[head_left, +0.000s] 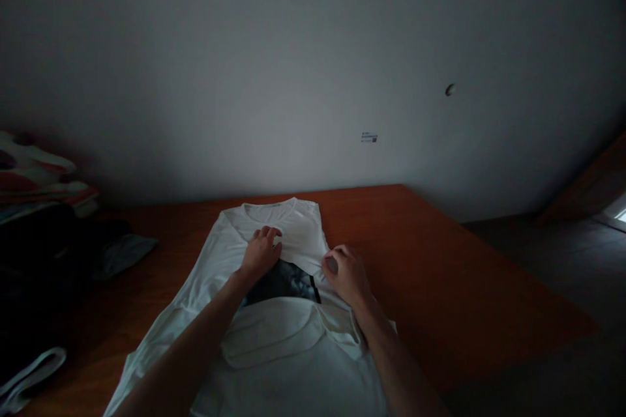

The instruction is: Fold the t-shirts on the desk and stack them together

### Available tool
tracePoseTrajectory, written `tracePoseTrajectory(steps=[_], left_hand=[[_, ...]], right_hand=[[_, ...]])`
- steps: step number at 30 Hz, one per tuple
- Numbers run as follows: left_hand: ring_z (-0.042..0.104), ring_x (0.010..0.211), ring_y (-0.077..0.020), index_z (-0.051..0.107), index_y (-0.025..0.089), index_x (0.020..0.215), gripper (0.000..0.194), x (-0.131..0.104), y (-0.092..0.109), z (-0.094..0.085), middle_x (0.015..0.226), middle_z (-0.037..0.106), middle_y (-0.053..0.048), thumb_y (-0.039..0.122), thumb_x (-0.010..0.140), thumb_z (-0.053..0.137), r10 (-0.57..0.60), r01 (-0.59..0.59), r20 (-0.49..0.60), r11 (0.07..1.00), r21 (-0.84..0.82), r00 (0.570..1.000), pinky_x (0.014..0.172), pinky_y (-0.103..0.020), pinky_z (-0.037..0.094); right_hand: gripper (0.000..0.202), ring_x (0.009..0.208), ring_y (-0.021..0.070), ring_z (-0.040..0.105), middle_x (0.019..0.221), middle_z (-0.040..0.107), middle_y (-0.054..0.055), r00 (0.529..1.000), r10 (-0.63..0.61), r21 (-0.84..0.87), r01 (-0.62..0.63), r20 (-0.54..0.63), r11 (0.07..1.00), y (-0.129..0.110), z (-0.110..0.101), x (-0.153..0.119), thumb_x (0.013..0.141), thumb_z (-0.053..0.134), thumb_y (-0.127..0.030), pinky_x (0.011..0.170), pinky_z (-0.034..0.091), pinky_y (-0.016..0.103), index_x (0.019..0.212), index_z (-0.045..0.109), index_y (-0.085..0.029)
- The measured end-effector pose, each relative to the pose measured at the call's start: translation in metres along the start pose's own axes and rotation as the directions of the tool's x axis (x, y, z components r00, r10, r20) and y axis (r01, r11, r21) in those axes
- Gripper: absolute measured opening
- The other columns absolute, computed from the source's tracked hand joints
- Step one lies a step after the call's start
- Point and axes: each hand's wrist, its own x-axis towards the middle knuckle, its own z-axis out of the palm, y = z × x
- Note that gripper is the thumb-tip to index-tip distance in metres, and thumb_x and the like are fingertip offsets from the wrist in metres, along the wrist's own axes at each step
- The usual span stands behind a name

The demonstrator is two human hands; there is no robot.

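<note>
**One soft white shirt (300,234), creased across the table (440,273)**

Your right hand (346,273) pinches the shirt's side edge, thumb and forefinger ringed. Your left hand (261,251) arches over the chest; whether it grips cloth, I can't tell. Between rumpled folds shows a dark print (281,283); smooth orange-brown wood surrounds them.

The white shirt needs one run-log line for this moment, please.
left hand on white shirt | right hand at its side edge | dark print showing | shirt on table
</note>
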Motion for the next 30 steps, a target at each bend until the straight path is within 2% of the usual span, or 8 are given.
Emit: tracePoseTrajectory(steps=[2,5,10,14,19,22,25,30], left_hand=[[0.061,0.113,-0.0326,0.070,0.025,0.094,0.018,-0.001,0.004,0.007,0.110,0.070,-0.012,0.014,0.080,0.065,0.136,-0.137,0.102,0.990,0.007,0.985,0.107,-0.047,0.041],[0.057,0.128,-0.0310,0.069,0.023,0.115,0.029,0.005,0.006,0.024,0.133,0.066,-0.014,0.018,0.091,0.053,0.300,-0.313,0.289,0.950,-0.003,0.909,0.114,-0.050,0.038],[0.045,0.145,-0.0299,0.055,0.018,0.142,0.045,0.035,0.005,0.065,0.156,0.049,-0.017,0.023,0.099,0.042,0.380,-0.465,0.454,0.880,0.090,0.806,0.121,-0.052,0.032],[0.045,0.145,-0.0316,0.055,0.016,0.142,0.045,0.064,0.004,0.097,0.153,0.051,-0.021,0.028,0.100,0.044,0.334,-0.476,0.489,0.857,0.198,0.806,0.119,-0.053,0.034],[0.035,0.149,-0.0399,0.048,0.013,0.149,0.058,0.077,-0.002,0.124,0.159,0.041,-0.025,0.046,0.102,0.040,0.243,-0.392,0.437,0.872,0.292,0.866,0.117,-0.072,0.022],[0.034,0.149,-0.0393,0.045,0.012,0.151,0.059,0.076,-0.001,0.127,0.160,0.040,-0.023,0.045,0.103,0.038,0.201,-0.343,0.372,0.864,0.369,0.906,0.118,-0.070,0.021],[0.045,0.142,-0.0339,0.053,0.010,0.142,0.048,0.073,0.008,0.120,0.151,0.052,-0.021,0.033,0.103,0.037,0.277,-0.361,0.262,0.858,0.366,0.924,0.120,-0.060,0.028],[0.055,0.128,-0.0274,0.061,0.013,0.129,0.037,0.057,0.023,0.088,0.137,0.062,-0.018,0.021,0.099,0.041,0.485,-0.558,0.298,0.789,0.256,0.822,0.116,-0.051,0.038]], right_hand=[[0.007,0.095,0.0258,0.065,0.096,0.067,0.008,1.000,0.016,-0.036,-0.016,0.002,0.999,-0.001,-0.001,-0.001,0.089,0.066,-0.029,0.087,0.049,0.037,0.090,0.071,-0.025],[0.009,0.092,0.0259,0.065,0.095,0.066,0.008,0.999,0.044,-0.090,-0.044,0.003,0.995,-0.001,-0.002,-0.003,0.090,0.065,-0.031,0.083,0.049,0.036,0.092,0.071,-0.025],[0.010,0.090,0.0243,0.066,0.095,0.067,0.008,0.999,0.048,-0.103,-0.048,0.002,0.994,-0.001,-0.003,-0.002,0.092,0.062,-0.029,0.078,0.048,0.033,0.093,0.071,-0.024],[0.014,0.086,0.0220,0.066,0.094,0.066,0.008,0.996,0.091,-0.103,-0.089,0.015,0.991,0.000,-0.003,-0.001,0.095,0.058,-0.030,0.075,0.046,0.030,0.093,0.071,-0.024],[0.021,0.086,0.0200,0.065,0.094,0.067,0.007,0.989,0.144,-0.103,-0.139,0.042,0.985,0.000,-0.007,0.000,0.097,0.054,-0.031,0.078,0.046,0.029,0.098,0.072,-0.022],[0.023,0.095,0.0235,0.063,0.098,0.068,0.009,0.995,0.104,-0.077,-0.103,0.006,0.992,0.001,-0.010,0.002,0.096,0.055,-0.033,0.086,0.047,0.033,0.104,0.073,-0.021],[0.026,0.104,0.0256,0.061,0.111,0.070,0.010,1.000,-0.002,-0.018,0.002,0.002,1.000,0.002,-0.011,0.002,0.095,0.057,-0.032,0.094,0.046,0.037,0.113,0.072,-0.021],[0.023,0.110,0.0256,0.062,0.119,0.070,0.008,0.990,-0.086,0.057,0.080,0.109,0.995,0.004,-0.007,0.000,0.094,0.059,-0.029,0.100,0.046,0.040,0.110,0.074,-0.023]])
